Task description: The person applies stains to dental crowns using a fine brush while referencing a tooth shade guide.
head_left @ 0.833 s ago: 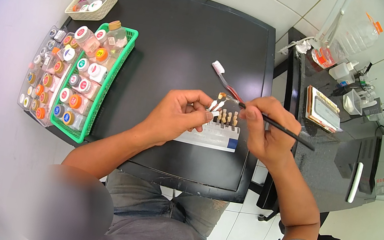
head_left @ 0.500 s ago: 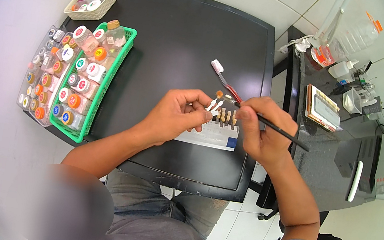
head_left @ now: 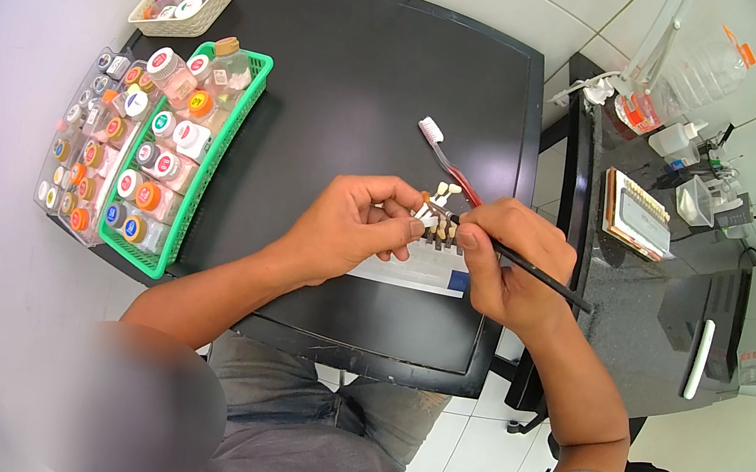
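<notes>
My left hand pinches several slim white shade tabs with tooth-coloured tips between thumb and fingers. A thin brush with a black handle is in my right hand, held like a pen. Its brown tip comes close to the tabs by my left fingertips; whether it touches one cannot be made out. Beneath both hands lies a white and blue shade guide, with a row of tooth-shaped tabs along its far edge, partly hidden by my fingers. Just beyond my right hand rests a red and white toothbrush.
A green basket of small capped jars stands at the left of the black table, beside a clear organizer with more jars. Farther back is a cream basket. On the dark side counter at right lies another shade guide.
My right hand has shifted slightly, and the brush tip has dropped from beyond the tabs to nearer my left fingertips. The tabs in my left hand now point farther away from me.
</notes>
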Motion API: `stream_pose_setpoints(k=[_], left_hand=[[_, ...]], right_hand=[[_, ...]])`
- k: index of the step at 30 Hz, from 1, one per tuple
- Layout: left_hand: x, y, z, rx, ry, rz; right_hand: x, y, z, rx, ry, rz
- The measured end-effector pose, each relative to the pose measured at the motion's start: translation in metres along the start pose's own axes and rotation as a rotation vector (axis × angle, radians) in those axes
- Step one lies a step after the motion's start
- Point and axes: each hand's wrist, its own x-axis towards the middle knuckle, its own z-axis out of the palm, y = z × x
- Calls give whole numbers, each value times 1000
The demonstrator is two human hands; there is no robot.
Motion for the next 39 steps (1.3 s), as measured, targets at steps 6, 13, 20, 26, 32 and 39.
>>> stream_pose_setpoints(k=[6, 13, 20, 26, 32, 39], left_hand=[[1, -3, -1, 18, 8, 15], [0, -1, -1, -2, -4, 2], [1, 0, 0, -9, 10, 10], [1, 0, 0, -2, 10, 1], [0, -2, -1, 33, 11, 9], [0, -2, -1, 47, 14, 7]], right_hand=[[2, -3, 2, -47, 39, -30], [3, 3, 1, -75, 63, -42], [4, -3, 0, -50, 58, -51], [2, -1, -2, -68, 89, -27], [2, 1, -3, -47, 82, -3], [5, 1, -4, -92, 61, -9]])
